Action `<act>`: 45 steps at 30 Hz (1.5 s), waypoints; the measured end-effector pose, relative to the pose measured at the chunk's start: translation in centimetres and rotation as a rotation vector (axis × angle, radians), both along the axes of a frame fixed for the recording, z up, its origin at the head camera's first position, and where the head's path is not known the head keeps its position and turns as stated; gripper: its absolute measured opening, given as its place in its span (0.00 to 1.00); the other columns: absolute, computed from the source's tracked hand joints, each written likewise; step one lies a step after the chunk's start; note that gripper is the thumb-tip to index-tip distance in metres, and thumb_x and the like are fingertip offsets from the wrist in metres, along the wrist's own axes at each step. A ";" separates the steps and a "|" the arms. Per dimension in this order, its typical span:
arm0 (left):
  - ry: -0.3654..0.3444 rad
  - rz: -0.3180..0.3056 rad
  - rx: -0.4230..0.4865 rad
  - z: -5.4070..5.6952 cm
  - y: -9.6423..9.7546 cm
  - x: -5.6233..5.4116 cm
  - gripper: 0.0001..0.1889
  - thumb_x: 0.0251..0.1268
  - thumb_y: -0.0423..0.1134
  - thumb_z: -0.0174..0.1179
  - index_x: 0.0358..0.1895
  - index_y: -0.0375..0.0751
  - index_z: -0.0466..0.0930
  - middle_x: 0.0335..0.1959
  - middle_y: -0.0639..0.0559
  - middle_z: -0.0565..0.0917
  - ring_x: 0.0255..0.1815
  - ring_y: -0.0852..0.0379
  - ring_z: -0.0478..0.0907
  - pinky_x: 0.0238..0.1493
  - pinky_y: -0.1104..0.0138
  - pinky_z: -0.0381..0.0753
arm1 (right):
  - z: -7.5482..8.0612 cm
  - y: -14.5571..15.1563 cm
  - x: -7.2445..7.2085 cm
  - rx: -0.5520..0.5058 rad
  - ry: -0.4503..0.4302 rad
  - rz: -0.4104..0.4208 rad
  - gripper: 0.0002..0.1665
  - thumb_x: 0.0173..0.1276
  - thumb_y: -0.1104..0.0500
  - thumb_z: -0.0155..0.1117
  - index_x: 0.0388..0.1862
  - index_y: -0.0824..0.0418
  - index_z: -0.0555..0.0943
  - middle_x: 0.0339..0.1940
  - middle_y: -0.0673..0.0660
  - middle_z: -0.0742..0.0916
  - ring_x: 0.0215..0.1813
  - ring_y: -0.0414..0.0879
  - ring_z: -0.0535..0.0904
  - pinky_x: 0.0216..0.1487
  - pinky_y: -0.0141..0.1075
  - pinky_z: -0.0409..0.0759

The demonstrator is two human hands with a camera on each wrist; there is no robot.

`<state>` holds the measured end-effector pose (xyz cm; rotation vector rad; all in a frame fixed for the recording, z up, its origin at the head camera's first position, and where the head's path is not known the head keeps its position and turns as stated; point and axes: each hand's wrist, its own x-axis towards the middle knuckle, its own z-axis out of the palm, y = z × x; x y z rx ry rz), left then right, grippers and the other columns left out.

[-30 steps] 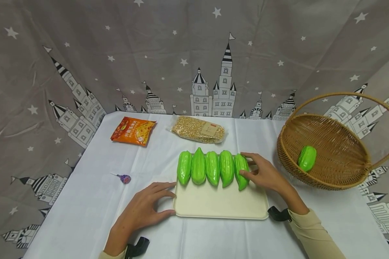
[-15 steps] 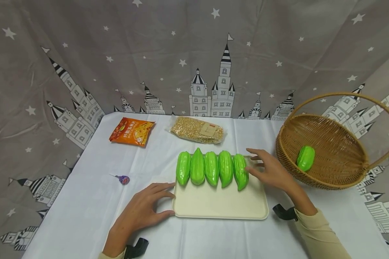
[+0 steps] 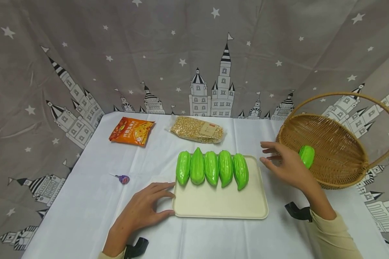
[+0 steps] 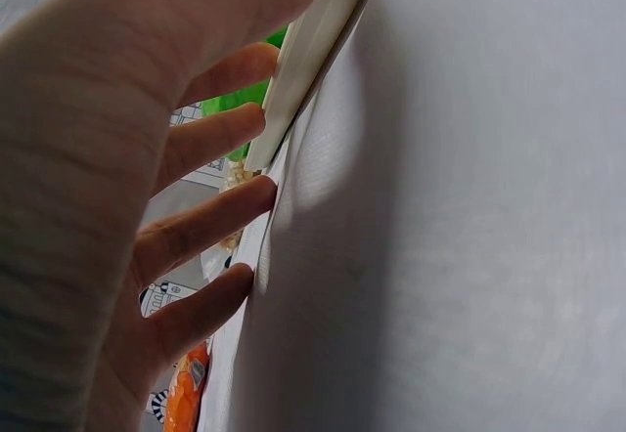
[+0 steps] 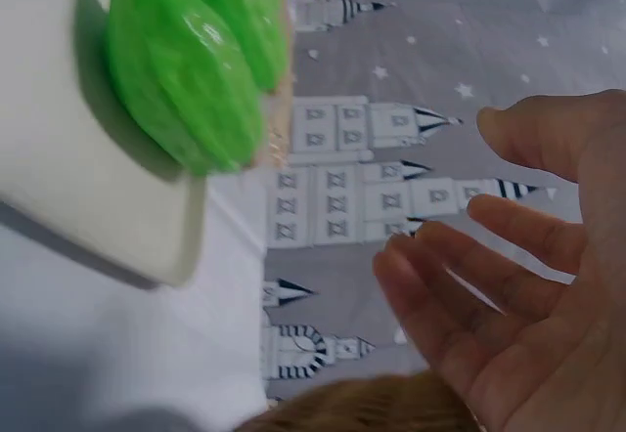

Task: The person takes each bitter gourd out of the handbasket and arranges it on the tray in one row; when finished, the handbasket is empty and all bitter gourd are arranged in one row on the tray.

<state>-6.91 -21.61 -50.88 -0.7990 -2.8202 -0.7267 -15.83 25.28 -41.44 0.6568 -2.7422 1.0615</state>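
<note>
Several glossy green bitter melons lie side by side along the far half of a cream tray. At the tray's left edge, my left hand rests with its fingers spread; thumb and fingertips touch or nearly touch the rim. My right hand is held in the air between the tray and a wicker basket, partly in front of the basket's left side. Its fingers are loosely bent and nothing is in them, as the right wrist view also shows. Another bitter melon lies inside the basket, partly behind the right hand.
Behind the tray is a clear bag of corn kernels. An orange snack packet lies at the back left, and a purple-wrapped lollipop sits left of the tray. A grey castle-print curtain hangs behind the white-covered table.
My right hand has let go of the rightmost bitter melon and moved right, off the tray toward the basket. The left hand has stayed at the tray's edge.
</note>
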 end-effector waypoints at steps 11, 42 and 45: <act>-0.032 0.005 -0.009 0.1 0.0 0.0 0.23 0.55 0.62 0.81 0.53 0.61 0.90 0.71 0.62 0.82 0.69 0.58 0.80 0.65 0.56 0.85 | 2.2 3.3 0.3 -0.020 0.102 -0.114 0.28 0.73 0.64 0.74 0.70 0.63 0.80 0.58 0.63 0.89 0.53 0.27 0.81 0.51 0.14 0.78; -0.030 -0.006 0.001 0.0 -0.1 -0.1 0.23 0.55 0.61 0.81 0.53 0.61 0.90 0.71 0.63 0.82 0.69 0.58 0.80 0.65 0.56 0.85 | 0.3 11.6 -3.2 0.274 -0.230 -0.279 0.41 0.78 0.52 0.70 0.74 0.79 0.69 0.64 0.85 0.79 0.61 0.83 0.78 0.57 0.74 0.78; -0.026 -0.008 0.002 -0.1 -0.1 -0.1 0.23 0.55 0.61 0.81 0.53 0.61 0.90 0.71 0.63 0.82 0.69 0.58 0.80 0.64 0.56 0.85 | 0.1 12.1 -3.6 0.311 -0.251 -0.260 0.41 0.76 0.53 0.72 0.73 0.79 0.68 0.60 0.86 0.80 0.57 0.82 0.80 0.54 0.71 0.80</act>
